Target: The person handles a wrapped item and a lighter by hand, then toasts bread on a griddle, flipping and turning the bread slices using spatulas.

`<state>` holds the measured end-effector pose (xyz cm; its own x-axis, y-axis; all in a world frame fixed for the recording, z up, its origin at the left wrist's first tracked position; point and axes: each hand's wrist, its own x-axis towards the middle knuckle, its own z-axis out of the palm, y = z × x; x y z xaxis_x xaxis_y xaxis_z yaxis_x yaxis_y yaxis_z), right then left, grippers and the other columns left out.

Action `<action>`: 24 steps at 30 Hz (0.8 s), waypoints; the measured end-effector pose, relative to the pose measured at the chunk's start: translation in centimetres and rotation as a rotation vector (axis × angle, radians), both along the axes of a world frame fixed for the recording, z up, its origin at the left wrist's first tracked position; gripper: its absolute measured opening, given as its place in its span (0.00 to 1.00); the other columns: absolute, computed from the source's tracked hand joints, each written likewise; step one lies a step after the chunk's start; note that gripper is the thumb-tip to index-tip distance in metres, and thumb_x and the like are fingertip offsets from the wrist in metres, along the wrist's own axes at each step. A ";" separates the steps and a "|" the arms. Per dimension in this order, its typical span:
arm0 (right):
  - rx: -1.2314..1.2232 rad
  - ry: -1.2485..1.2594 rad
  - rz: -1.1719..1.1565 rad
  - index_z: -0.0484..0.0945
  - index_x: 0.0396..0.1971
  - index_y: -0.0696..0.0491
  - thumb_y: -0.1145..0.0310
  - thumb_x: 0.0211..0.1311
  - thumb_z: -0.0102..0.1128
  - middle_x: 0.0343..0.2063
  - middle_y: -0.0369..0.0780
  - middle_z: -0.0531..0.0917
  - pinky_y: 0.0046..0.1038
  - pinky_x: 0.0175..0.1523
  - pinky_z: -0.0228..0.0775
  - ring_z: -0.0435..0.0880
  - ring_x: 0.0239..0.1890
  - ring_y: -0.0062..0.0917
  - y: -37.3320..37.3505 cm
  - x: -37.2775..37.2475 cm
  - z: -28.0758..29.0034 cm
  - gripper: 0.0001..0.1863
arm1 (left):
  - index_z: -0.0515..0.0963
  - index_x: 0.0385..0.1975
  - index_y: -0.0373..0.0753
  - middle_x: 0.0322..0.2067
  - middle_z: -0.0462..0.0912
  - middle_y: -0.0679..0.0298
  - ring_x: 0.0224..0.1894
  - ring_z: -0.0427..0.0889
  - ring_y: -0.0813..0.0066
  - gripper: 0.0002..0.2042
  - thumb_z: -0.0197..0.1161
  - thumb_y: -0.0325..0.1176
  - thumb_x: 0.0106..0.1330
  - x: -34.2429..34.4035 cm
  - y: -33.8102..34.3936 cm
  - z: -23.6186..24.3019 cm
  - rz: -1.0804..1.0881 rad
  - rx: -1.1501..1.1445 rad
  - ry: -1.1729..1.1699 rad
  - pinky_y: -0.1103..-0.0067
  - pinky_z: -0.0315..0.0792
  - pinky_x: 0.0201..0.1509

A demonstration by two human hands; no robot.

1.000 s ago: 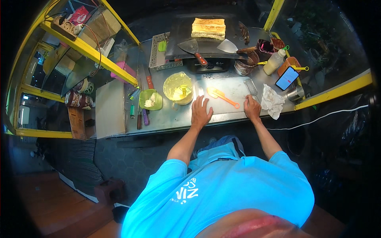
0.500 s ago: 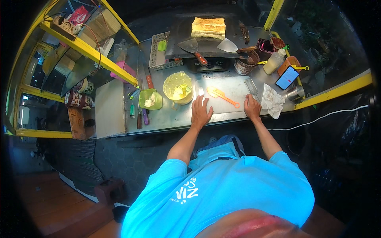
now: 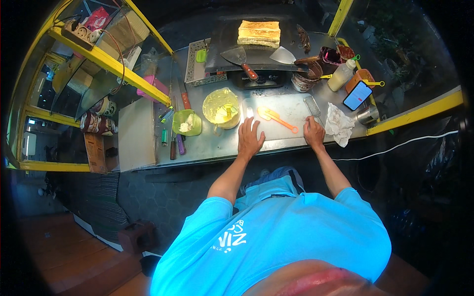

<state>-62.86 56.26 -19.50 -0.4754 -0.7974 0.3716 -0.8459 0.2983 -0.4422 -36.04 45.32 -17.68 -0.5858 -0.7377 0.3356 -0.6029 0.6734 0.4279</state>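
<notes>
My left hand (image 3: pixel 250 139) lies with its fingers spread at the near left part of a pale cutting board (image 3: pixel 281 103), holding nothing. At the board's right edge my right hand (image 3: pixel 314 132) rests with its fingers curled in; I see nothing in them. Just beyond it is a small metal grater (image 3: pixel 311 105). Between the hands lies an orange-handled spatula or brush (image 3: pixel 279 120). A clear pitcher (image 3: pixel 220 108) with yellowish contents stands left of my left hand. On the black griddle (image 3: pixel 222 37) sits a block of toasted bread (image 3: pixel 259 33).
Two scrapers (image 3: pixel 240 61) (image 3: pixel 284 55) lie on the griddle. A green tub (image 3: pixel 188 122) and knives (image 3: pixel 185 100) are at left. To the right are a crumpled cloth (image 3: pixel 339 124), a phone (image 3: pixel 357 95), a squeeze bottle (image 3: pixel 341 75) and a brown-smeared tub (image 3: pixel 307 79). Yellow frame posts (image 3: pixel 414 112) flank the counter.
</notes>
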 end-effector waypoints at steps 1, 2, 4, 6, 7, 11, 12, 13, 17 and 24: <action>0.000 0.000 0.001 0.73 0.39 0.49 0.68 0.63 0.53 0.26 0.45 0.82 0.45 0.36 0.71 0.83 0.31 0.44 0.0 0.0 0.1 0.06 | 0.71 0.55 0.38 0.60 0.67 0.50 0.67 0.60 0.50 0.23 0.61 0.40 0.62 0.0 0.0 0.0 0.001 0.000 0.000 0.60 0.54 0.71; 0.000 0.003 0.000 0.73 0.39 0.49 0.68 0.63 0.53 0.26 0.45 0.83 0.45 0.36 0.71 0.83 0.31 0.44 0.0 0.1 0.2 0.06 | 0.71 0.55 0.38 0.60 0.67 0.50 0.67 0.60 0.50 0.23 0.61 0.40 0.62 0.1 0.0 0.0 0.001 -0.003 -0.003 0.60 0.54 0.71; 0.000 0.007 -0.002 0.73 0.39 0.49 0.68 0.63 0.53 0.26 0.45 0.83 0.45 0.36 0.71 0.83 0.31 0.44 0.0 0.1 0.1 0.06 | 0.71 0.55 0.38 0.60 0.67 0.50 0.68 0.60 0.50 0.23 0.61 0.40 0.62 0.0 0.0 0.0 0.000 -0.006 -0.005 0.60 0.54 0.71; 0.007 -0.014 -0.012 0.73 0.39 0.49 0.68 0.63 0.53 0.25 0.45 0.82 0.45 0.35 0.71 0.83 0.31 0.44 0.0 0.1 0.1 0.06 | 0.71 0.56 0.38 0.60 0.67 0.50 0.68 0.60 0.50 0.23 0.61 0.40 0.62 0.0 0.1 0.0 0.002 -0.010 0.001 0.60 0.54 0.71; 0.007 -0.014 -0.012 0.73 0.39 0.49 0.68 0.63 0.53 0.25 0.45 0.82 0.45 0.35 0.71 0.83 0.31 0.44 0.0 0.1 0.1 0.06 | 0.71 0.56 0.38 0.60 0.67 0.50 0.68 0.60 0.50 0.23 0.61 0.40 0.62 0.0 0.1 0.1 0.002 -0.010 0.001 0.60 0.54 0.71; 0.053 -0.042 -0.035 0.76 0.38 0.48 0.67 0.63 0.53 0.28 0.45 0.84 0.46 0.38 0.72 0.83 0.33 0.44 0.0 0.3 0.4 0.06 | 0.71 0.56 0.38 0.61 0.67 0.50 0.68 0.61 0.50 0.23 0.61 0.40 0.62 0.1 0.1 0.1 0.004 0.006 0.001 0.60 0.54 0.71; 0.041 -0.040 -0.028 0.76 0.38 0.48 0.67 0.63 0.53 0.28 0.45 0.84 0.46 0.38 0.72 0.83 0.33 0.44 0.0 0.3 0.5 0.06 | 0.71 0.55 0.38 0.61 0.67 0.50 0.68 0.61 0.50 0.23 0.61 0.40 0.62 0.1 0.1 0.1 0.005 0.004 0.004 0.60 0.53 0.71; 0.041 -0.040 -0.027 0.76 0.38 0.48 0.67 0.63 0.53 0.28 0.45 0.84 0.46 0.38 0.72 0.83 0.33 0.44 0.0 0.3 0.5 0.06 | 0.71 0.55 0.38 0.61 0.67 0.50 0.68 0.61 0.50 0.23 0.61 0.40 0.62 0.1 0.1 0.1 0.006 0.004 0.004 0.60 0.53 0.71; 0.059 -0.031 -0.041 0.76 0.38 0.48 0.67 0.63 0.53 0.28 0.44 0.84 0.45 0.39 0.73 0.83 0.34 0.43 0.0 0.2 0.3 0.06 | 0.71 0.55 0.38 0.60 0.67 0.50 0.68 0.60 0.50 0.22 0.61 0.40 0.62 0.0 0.0 0.0 0.002 0.005 0.007 0.59 0.53 0.71; 0.049 -0.019 -0.035 0.75 0.38 0.48 0.67 0.63 0.52 0.29 0.44 0.84 0.45 0.39 0.73 0.83 0.33 0.43 0.0 0.1 0.1 0.06 | 0.71 0.55 0.38 0.60 0.67 0.50 0.68 0.60 0.50 0.22 0.61 0.40 0.62 0.0 0.0 0.1 0.002 0.017 0.002 0.60 0.53 0.71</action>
<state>-62.76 56.22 -19.39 -0.5100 -0.7970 0.3236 -0.8262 0.3492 -0.4421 -36.08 45.33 -17.57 -0.5838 -0.7444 0.3241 -0.6030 0.6649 0.4408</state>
